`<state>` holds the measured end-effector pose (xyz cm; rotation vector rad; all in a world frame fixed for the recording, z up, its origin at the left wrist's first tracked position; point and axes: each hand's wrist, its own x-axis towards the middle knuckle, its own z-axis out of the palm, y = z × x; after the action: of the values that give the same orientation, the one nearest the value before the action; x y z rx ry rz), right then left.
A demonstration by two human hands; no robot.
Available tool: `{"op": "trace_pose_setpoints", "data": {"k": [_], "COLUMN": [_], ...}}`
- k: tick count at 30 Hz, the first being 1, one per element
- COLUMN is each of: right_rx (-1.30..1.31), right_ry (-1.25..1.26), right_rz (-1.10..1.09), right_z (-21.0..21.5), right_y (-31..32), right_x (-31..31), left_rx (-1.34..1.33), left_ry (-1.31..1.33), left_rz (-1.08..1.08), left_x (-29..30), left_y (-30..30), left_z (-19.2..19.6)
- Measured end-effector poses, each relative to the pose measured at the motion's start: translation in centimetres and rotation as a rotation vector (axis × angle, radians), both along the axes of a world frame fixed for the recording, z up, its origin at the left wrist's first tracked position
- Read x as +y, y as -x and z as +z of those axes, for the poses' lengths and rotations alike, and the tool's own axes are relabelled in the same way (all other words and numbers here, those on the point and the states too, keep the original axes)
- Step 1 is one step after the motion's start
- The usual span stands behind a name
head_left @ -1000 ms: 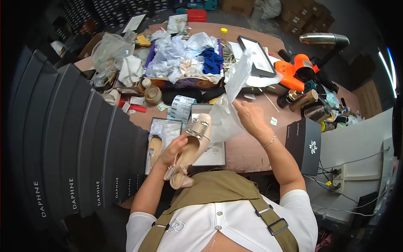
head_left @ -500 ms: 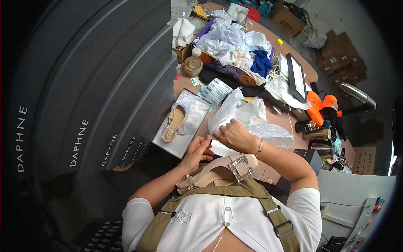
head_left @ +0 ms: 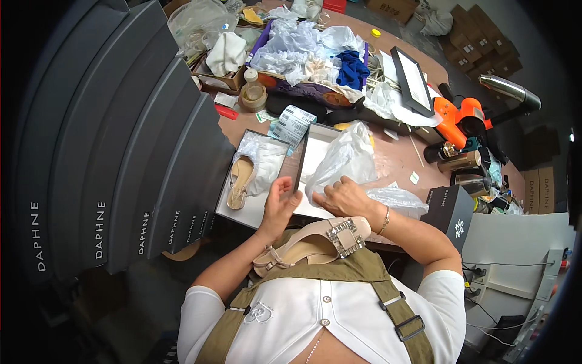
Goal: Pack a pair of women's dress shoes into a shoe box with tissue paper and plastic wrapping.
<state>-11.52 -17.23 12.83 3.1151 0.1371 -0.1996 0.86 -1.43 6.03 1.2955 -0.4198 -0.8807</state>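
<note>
A beige slingback shoe (head_left: 303,247) with a jewelled buckle rests across my lap, against the olive apron. My left hand (head_left: 280,205) hovers at the near edge of an open box (head_left: 316,145), dark outside and white inside; its fingers are apart and hold nothing. Bent fingers of my right hand (head_left: 342,197) grip the lower end of a crumpled translucent plastic bag (head_left: 344,159), which lies partly over that box. Left of it, a second open box (head_left: 239,213) contains another beige shoe (head_left: 241,182) beside white wrapping (head_left: 265,170).
Tall stacked dark shoeboxes (head_left: 130,139) fill the left. Behind the open boxes stand a glue jar (head_left: 252,94) and a purple carton (head_left: 315,86) of crumpled wrapping. An orange heat gun (head_left: 451,121), bottles and a dark box (head_left: 448,209) sit at the right.
My left hand has lifted away from the box edge and its fingers have spread. The plastic bag has drawn together, showing more of the box's white inside. The view has shifted.
</note>
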Motion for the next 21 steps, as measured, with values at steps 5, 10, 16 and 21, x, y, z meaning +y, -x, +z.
{"op": "trace_pose_setpoints", "data": {"k": [5,10,16,21], "right_rx": [0.085,0.133,0.059,-0.012], "right_ry": [-0.024,-0.069,-1.122,-1.192], "right_rz": [0.227,-0.083,-0.561,-0.340], "right_z": [0.6,2.1,0.6,0.0], "right_y": [-0.7,0.4,2.0,2.2], "right_x": [0.0,-0.1,-1.7,-1.4], "left_rx": [-0.677,0.131,0.521,0.803], "left_ry": [-0.049,0.033,0.196,0.120], "left_rz": [-0.162,0.056,0.148,-0.219], "left_x": [-0.9,-1.2,-0.5,-0.9], "left_y": [-0.9,-0.5,-0.8,-0.2], "left_z": [2.1,1.1,2.1,0.2]}}
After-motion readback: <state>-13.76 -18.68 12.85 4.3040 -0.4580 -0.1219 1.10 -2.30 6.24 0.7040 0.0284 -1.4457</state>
